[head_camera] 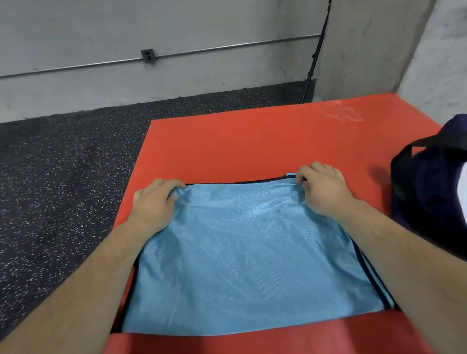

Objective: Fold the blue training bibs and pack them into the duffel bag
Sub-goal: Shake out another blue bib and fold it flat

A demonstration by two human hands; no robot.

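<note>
We note L hand (pixel 154 204) & R hand (pixel 322 185) each pinching a far corner of the bib (pixel 244 257); risk: uneven pull skews fold, slick mesh slips on mat (pixel 251 142).

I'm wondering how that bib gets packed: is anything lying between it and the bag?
Nothing visible. The left hand and right hand pinch the blue bib at its far corners, and only bare red mat lies between it and the open duffel bag on the right.
</note>
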